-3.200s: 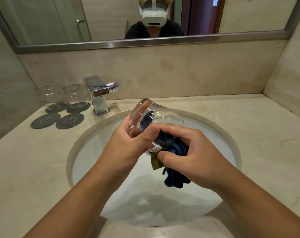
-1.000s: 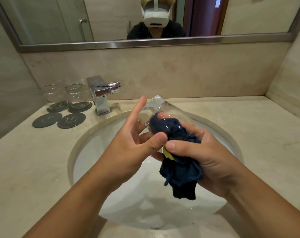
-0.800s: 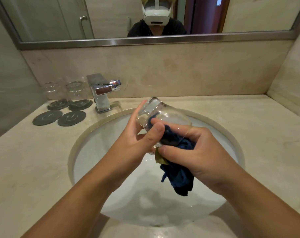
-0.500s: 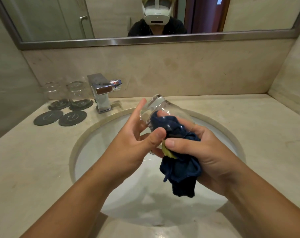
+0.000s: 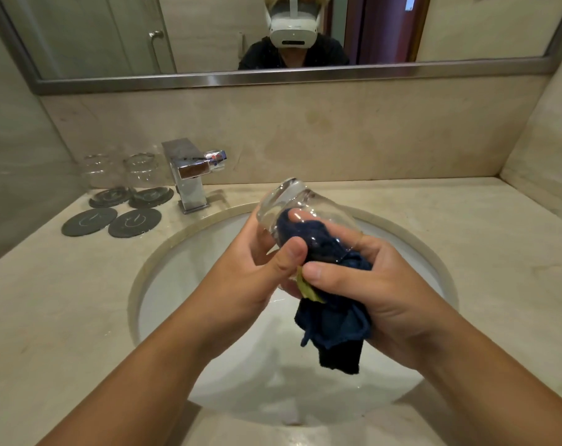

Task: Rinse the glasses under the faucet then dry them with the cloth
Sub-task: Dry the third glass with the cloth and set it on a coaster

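Observation:
Over the sink I hold a clear glass (image 5: pixel 289 204) tilted, its base pointing up and away. My left hand (image 5: pixel 257 262) grips it from the left, thumb across its side. A dark blue cloth (image 5: pixel 334 320) is stuffed into the glass mouth and hangs below. My right hand (image 5: pixel 379 284) grips the cloth, with fingers pushed inside the glass. Two more clear glasses (image 5: pixel 96 170) (image 5: pixel 139 169) stand upside down on dark coasters at the back left. The chrome faucet (image 5: pixel 189 175) stands beside them, with no water running.
The white oval sink (image 5: pixel 183 284) sits in a beige stone counter (image 5: pixel 482 252). Two bare dark coasters (image 5: pixel 89 222) (image 5: pixel 135 223) lie in front of the glasses. A mirror (image 5: pixel 209 37) above the backsplash reflects a person with a headset.
My right hand has kept working the cloth inside the glass, twisting it in and out. My left hand's fingers lifted and closed again round the glass. The glass stays over the sink.

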